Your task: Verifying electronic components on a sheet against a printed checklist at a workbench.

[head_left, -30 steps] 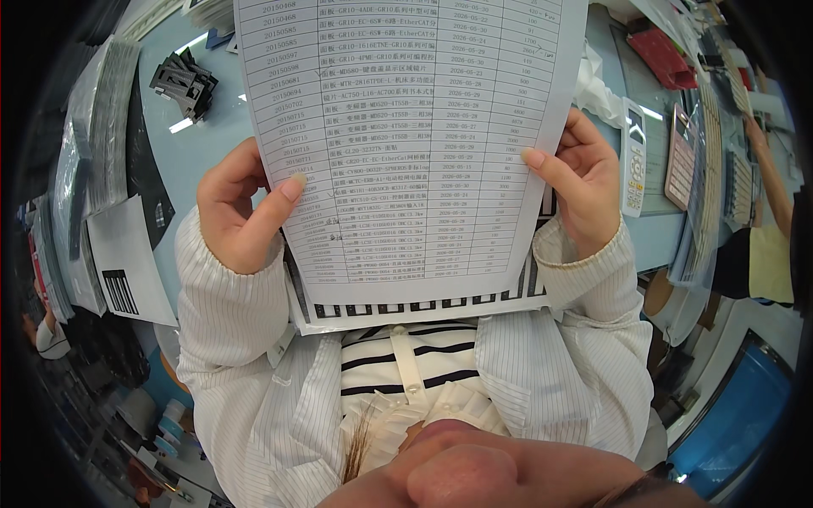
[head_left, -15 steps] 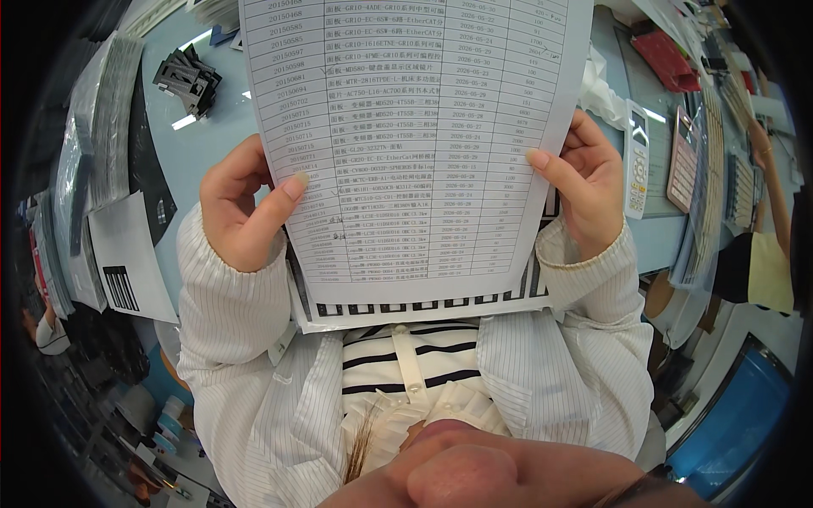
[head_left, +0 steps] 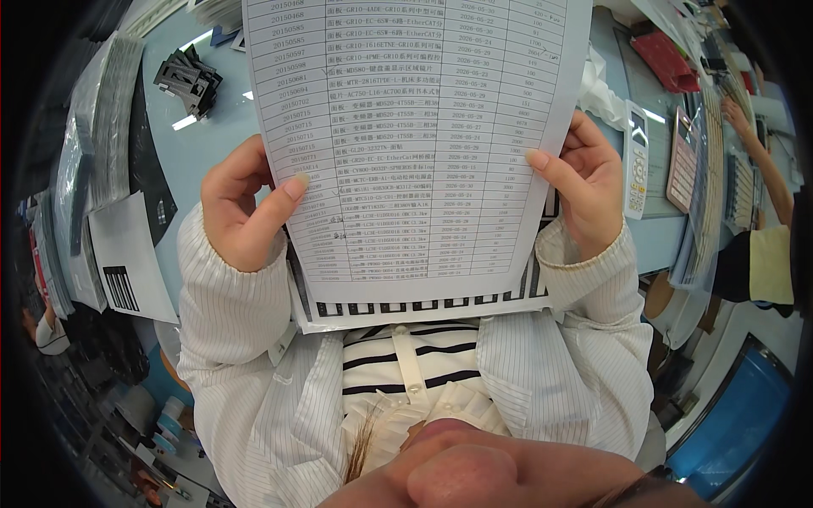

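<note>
A white sheet of paper (head_left: pixel 406 127) with a printed table and a few pen marks is held up before me. My left hand (head_left: pixel 250 199) pinches its left edge, thumb on the front and fingers behind. On the opposite edge my right hand (head_left: pixel 584 182) grips in the same way. Below the sheet, partly covered by it, lies a white sheet with black bar shapes (head_left: pixel 423 310) along its near edge, close to my chest. What lies behind the raised paper is hidden.
Black plastic parts (head_left: pixel 188 82) are piled on the table at left, near stacked clear-wrapped sheets (head_left: pixel 106 135). To the right are a white calculator-like device (head_left: pixel 635 161), a pink calculator (head_left: pixel 683 165) and a red pouch (head_left: pixel 665 61). Another person's arm (head_left: pixel 762 161) reaches in at far right.
My hands and the paper stay almost where they were. At far right the other person's arm and hand have shifted a little toward the table.
</note>
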Tool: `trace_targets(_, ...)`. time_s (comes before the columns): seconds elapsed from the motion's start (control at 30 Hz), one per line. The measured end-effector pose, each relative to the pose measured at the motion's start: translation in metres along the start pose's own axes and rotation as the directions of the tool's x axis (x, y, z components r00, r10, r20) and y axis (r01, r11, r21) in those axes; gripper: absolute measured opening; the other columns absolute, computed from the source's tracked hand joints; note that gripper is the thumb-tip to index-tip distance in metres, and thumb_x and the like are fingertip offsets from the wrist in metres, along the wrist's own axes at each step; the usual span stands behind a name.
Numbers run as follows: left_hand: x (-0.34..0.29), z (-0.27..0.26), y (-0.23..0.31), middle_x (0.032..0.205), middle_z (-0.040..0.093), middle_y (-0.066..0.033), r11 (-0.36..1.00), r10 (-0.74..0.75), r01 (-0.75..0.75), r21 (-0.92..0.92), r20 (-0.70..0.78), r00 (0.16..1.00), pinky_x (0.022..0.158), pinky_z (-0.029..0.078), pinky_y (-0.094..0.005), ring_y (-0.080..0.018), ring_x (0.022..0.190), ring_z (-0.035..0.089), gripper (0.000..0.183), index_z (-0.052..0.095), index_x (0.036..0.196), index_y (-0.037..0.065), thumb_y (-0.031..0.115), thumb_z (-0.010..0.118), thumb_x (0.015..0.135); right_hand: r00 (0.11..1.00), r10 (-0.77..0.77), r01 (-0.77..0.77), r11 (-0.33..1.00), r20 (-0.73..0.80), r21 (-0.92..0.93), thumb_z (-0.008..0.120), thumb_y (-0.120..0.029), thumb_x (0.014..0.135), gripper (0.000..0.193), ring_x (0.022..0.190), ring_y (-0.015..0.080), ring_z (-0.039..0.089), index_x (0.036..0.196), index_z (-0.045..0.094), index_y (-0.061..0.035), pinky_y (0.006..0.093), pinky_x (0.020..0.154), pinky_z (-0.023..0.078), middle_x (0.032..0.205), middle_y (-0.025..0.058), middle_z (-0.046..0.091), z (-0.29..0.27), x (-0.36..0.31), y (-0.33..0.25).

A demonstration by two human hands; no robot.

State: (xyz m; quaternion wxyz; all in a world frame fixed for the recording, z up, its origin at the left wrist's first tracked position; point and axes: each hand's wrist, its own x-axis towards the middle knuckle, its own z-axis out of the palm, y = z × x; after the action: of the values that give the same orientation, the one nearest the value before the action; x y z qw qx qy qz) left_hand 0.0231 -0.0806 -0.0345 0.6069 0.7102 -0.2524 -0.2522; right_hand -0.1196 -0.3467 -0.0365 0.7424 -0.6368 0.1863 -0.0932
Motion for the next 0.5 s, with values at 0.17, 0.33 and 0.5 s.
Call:
trace_targets(0.17,-0.0005,0.0000,-0.0005,0.087,0.061,-0.0100,1.000,0.010,-0.010,0.003,-0.007,1.000,0.072,0.043,-0.0273,-0.0149,0.075,0.056,0.030,0.052,0.098,-0.007,0.009,0.055,0.073,1.000,-0.001,0.001,1.000,-0.005,0.001,0.061,0.000,0.071,0.042,0.091,0.0157,0.055,0.109,0.045,0.0044,0.0269,0.082,0.042,0.100,0.0114,0.057,0.0005,-0.0004,-0.0004)
trace_targets(0.33,-0.0002,-0.0003,-0.0002,0.087,0.061,-0.0101,1.000,0.011,-0.011,0.006,0.010,1.000,0.072,0.043,-0.0274,-0.0151,0.075,0.057,0.029,0.052,0.098,-0.007,0.009,0.055,0.074,1.000,-0.006,0.006,1.000,-0.004,0.004,0.061,0.000,0.071,0.041,0.090,0.0157,0.055,0.109,0.045,0.0043,0.0269,0.082,0.042,0.100,0.0114,0.057,-0.0009,-0.0002,0.0014)
trace_targets(0.5,0.0000,0.0001,0.0005,0.087,0.061,-0.0100,1.000,0.016,-0.016,0.007,0.006,1.000,0.072,0.043,-0.0272,-0.0150,0.075,0.057,0.029,0.052,0.098,-0.007,0.009,0.055,0.074,1.000,0.001,-0.001,1.000,-0.006,0.005,0.061,0.000,0.071,0.041,0.090,0.0158,0.055,0.108,0.046,0.0042,0.0270,0.082,0.042,0.100,0.0114,0.057,-0.0001,0.0000,0.0006)
